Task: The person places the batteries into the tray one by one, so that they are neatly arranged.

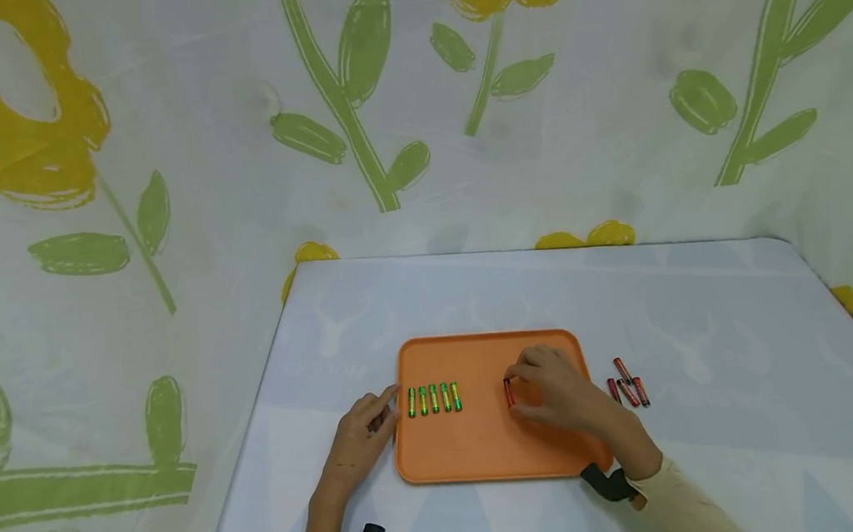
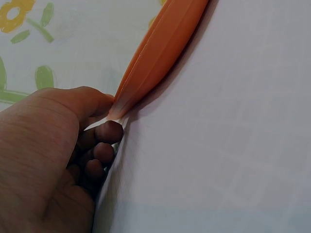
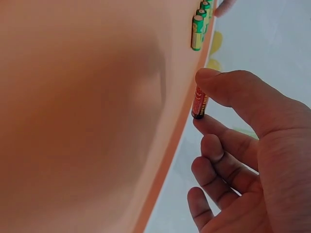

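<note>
On the orange tray (image 1: 479, 454), several green-and-yellow batteries (image 1: 434, 399) stand in a row on the left half. My right hand (image 1: 556, 389) is over the tray's right half, pinching a red-and-black battery (image 3: 199, 103) between thumb and index finger, one at each end. The other fingers of that hand are loosely bent. At the tray's left rim is my left hand (image 1: 361, 438), its thumb and index finger touching the edge. In the left wrist view, the remaining fingers of the left hand (image 2: 53, 141) bend beneath the thumb.
Several red batteries (image 1: 629, 393) lie loose on the pale table cover (image 1: 733, 334) to the right of the tray, some touching. Behind the table hangs a white cloth (image 1: 598, 152) with yellow flowers and green leaves. Dark straps (image 1: 605, 482) are on both wrists.
</note>
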The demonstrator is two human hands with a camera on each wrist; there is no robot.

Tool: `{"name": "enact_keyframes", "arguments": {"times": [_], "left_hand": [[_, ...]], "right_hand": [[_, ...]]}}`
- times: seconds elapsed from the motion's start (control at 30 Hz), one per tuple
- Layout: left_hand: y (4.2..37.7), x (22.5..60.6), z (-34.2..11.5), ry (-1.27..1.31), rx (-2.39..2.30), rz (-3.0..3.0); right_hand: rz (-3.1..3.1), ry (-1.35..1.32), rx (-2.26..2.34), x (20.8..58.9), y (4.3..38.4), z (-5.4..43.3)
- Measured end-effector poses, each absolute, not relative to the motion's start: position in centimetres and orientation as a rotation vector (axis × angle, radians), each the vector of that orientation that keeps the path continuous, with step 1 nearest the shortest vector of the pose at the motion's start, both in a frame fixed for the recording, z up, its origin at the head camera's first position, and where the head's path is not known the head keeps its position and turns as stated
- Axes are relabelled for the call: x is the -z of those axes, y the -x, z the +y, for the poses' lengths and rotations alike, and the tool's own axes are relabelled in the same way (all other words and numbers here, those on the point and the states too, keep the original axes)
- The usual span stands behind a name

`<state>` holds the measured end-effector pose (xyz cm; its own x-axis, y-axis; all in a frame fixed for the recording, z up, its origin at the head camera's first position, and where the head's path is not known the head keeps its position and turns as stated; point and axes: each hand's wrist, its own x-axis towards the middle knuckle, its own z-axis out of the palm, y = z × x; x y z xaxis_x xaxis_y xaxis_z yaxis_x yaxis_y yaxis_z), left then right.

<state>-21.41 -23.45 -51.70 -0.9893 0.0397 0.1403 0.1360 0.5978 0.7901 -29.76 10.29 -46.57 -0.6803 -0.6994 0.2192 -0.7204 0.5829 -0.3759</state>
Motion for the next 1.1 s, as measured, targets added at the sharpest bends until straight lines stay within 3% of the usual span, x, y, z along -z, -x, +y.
{"name": "enact_keyframes", "arguments": {"times": [1.1], "left_hand": [[21.6,51.7,-23.7,0.204,1.365,-2.688]], "right_hand": [[-2.713,-1.381,-0.689,47.4,31.1,5.4]]}}
